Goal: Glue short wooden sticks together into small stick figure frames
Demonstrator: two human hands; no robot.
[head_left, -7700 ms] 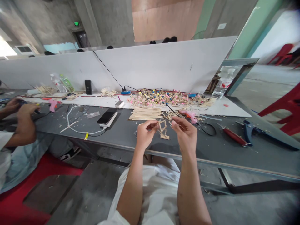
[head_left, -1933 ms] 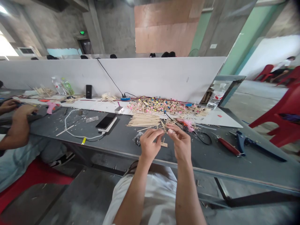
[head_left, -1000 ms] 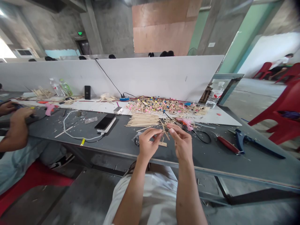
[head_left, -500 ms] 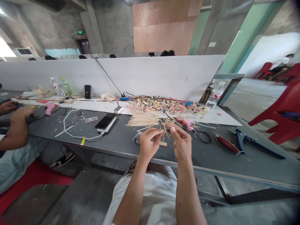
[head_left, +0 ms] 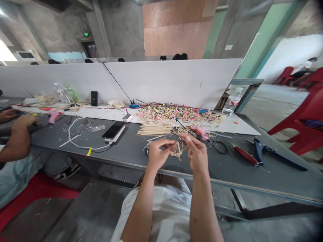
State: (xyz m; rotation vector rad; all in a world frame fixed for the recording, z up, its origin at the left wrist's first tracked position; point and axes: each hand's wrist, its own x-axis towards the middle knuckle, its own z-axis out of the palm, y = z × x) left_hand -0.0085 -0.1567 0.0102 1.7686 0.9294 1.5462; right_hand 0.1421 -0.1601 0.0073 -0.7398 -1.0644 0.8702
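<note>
Between my hands is a small frame of short wooden sticks (head_left: 179,152), above the grey tabletop near its front edge. My left hand (head_left: 158,155) pinches one side of it with thumb and fingertips. On the other side, my right hand (head_left: 197,155) has thumb and forefinger closed against the frame; its fingertips partly hide the contact. Just beyond lies a row of long wooden sticks (head_left: 153,128). A clear plastic bag (head_left: 146,148) sits partly behind my left hand. A pink glue gun (head_left: 201,132) rests past my right hand.
Sticks with coloured tips (head_left: 171,112) are heaped along the white divider (head_left: 164,80). To the right lie a red-handled tool (head_left: 244,155) and a blue-handled saw (head_left: 277,156). A phone (head_left: 113,130) with a white cable is left. A co-worker's hand (head_left: 24,121) is farther left.
The stick frame has turned and dropped slightly between my hands, showing more of its shape. My hands have shifted a little apart.
</note>
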